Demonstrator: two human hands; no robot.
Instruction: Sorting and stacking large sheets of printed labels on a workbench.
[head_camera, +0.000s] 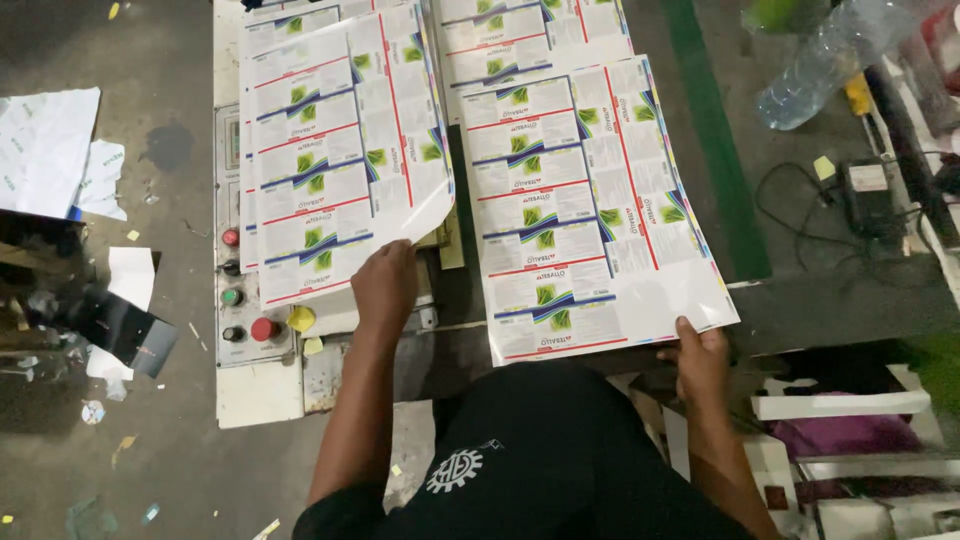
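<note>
person: black shirt (540, 450) fills the near edge, both forearms reaching forward over the machine.
right hand (700, 365): fingers pinched on the near right corner of the right printed sheet (590, 210); thumb on top, rest hidden under the paper. A corner grip lets one sheet be steered without creasing the print.
left hand (384, 288): fingers curled under the near edge of the left printed sheet (340, 150), holding it; the edge bows up, so it looks like the top one is being peeled off the pile.
sheets: glossy, rows of repeated white labels with green, blue and red marks. Left lot sits over the machine top, right one angled beside it with its near edge overhanging towards the person.
control panel (250, 270): just left of the left hand, round red, green and yellow buttons (263, 329), within easy reach.
floor (160, 150): dark, littered with paper offcuts (45, 150) on the left.
far: more printed sheets (530, 30) stacked beyond; a clear plastic bottle (820, 60) and a small box with cables (868, 195) at far right.
</note>
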